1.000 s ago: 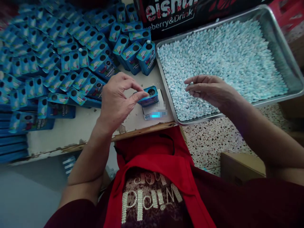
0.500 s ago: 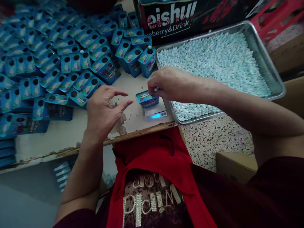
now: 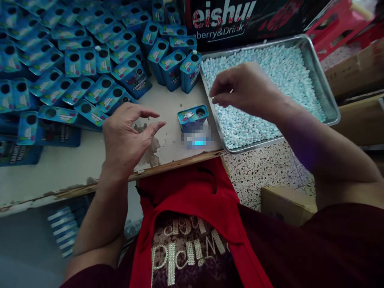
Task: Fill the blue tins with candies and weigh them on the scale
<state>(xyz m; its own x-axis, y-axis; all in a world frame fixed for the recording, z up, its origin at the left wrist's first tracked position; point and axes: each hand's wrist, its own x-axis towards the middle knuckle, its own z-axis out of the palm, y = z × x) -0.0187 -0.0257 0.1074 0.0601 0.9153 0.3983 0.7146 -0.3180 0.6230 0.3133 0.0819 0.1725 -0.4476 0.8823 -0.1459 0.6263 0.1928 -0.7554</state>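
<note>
A blue tin [image 3: 192,116] with a round hole in its top stands on a small scale [image 3: 199,142] with a lit display, near the table's front edge. To its left my left hand [image 3: 127,132] hovers, thumb and fingers apart, holding nothing. My right hand [image 3: 246,90] is over the left part of a metal tray [image 3: 223,140] of small pale blue and white candies [image 3: 288,80]. Its thumb and forefinger are apart at the tips, with nothing seen between them; the other fingers are curled and partly hidden.
Many blue tins [image 3: 103,92] with round holes crowd the left and back of the worn white table [image 3: 120,176]. A black printed box [image 3: 222,24] stands behind the tray. Cardboard boxes [image 3: 288,204] and a red plastic stool [image 3: 333,30] are at the right.
My right hand has moved right, off the tin and over the tray; its fingertips have parted. The hole in the tin's top now shows. My left hand keeps its open shape.
</note>
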